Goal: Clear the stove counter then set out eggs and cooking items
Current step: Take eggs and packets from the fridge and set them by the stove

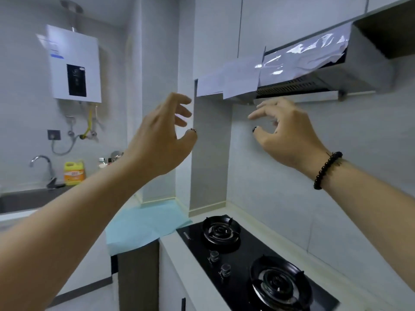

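Both forearms reach up; left hand (161,135) and right hand (285,133) hold nothing, fingers loosely spread. Hob (251,261) on the counter (170,245) lies bare, well below the fingertips; hood (298,86) sits just above them. Judgement: lower both hands, fetch the eggs.

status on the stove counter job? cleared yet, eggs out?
Done, it seems: the gas hob and the counter beside it carry nothing loose. In hand: nothing; left hand and right hand are raised, fingers spread, near the range hood. Left: no eggs or cooking items are in view.
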